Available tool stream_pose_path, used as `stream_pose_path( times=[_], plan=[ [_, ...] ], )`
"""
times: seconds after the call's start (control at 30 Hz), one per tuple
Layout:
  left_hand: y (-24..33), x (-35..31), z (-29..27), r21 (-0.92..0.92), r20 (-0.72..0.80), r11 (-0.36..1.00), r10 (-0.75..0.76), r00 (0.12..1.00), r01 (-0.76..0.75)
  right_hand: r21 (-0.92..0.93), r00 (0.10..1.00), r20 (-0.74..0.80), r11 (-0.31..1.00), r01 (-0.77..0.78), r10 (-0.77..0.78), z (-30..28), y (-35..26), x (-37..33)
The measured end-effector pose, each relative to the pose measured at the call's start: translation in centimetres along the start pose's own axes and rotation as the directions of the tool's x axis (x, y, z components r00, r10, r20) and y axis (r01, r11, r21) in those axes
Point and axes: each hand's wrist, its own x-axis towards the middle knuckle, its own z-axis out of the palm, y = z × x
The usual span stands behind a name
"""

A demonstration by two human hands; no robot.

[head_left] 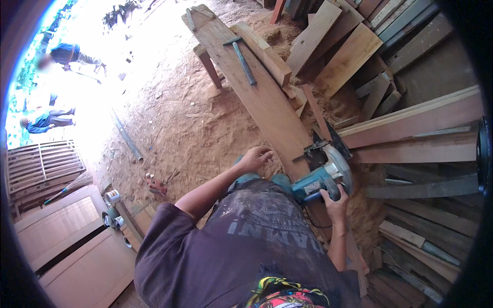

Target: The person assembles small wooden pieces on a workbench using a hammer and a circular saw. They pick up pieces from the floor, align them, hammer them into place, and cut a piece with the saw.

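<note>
My right hand (336,203) is wrapped round the rear handle of a teal circular saw (314,182) with a silver blade guard. The saw sits at the right edge of a long wooden plank (277,113), which slants from my body toward the far left like a bench top. My left hand (257,158) is just left of the plank, its fingers loosely bent and apart, holding nothing. Farther along the plank lies a hammer (244,61) with a dark head and a bluish-green handle. A thick wooden beam (264,54) rests along the plank's right side.
Sawdust covers the ground (195,113). Stacked boards (421,118) crowd the right. At left are panelled wooden doors (67,226), a slatted wooden frame (43,167) and a power tool (110,208). A metal bar (127,136) lies on the ground. Two people stand far left.
</note>
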Motion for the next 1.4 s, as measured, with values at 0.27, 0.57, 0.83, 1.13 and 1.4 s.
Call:
stream_pose_path(
  times=[0.27,0.57,0.83,1.13,1.4],
  plan=[
    [1.0,7.3,-14.0,0.519,-0.23,0.809,0.444,0.866,-0.277,-0.14,0.991,-0.066,0.982,-0.124,0.116,0.4,0.5,-0.2],
    [8.1,16.9,-20.2,0.762,0.044,0.538,0.511,0.858,-0.36,-0.333,0.96,-0.254,0.921,-0.2,0.116,0.7,2.7,-0.8],
    [7.4,18.1,-20.1,0.812,0.04,0.474,0.539,0.842,-0.342,-0.286,0.96,-0.279,0.954,-0.09,0.007,1.3,3.7,-0.9],
    [8.6,18.3,-18.4,0.756,-0.119,0.606,0.499,0.858,-0.248,-0.242,0.971,-0.239,0.967,-0.077,0.018,1.1,5.3,-0.7],
    [17.0,20.2,-17.8,0.81,-0.249,0.551,0.633,0.733,-0.201,-0.349,0.956,-0.247,0.907,-0.237,0.155,1.0,2.7,-1.2]
  ],
)
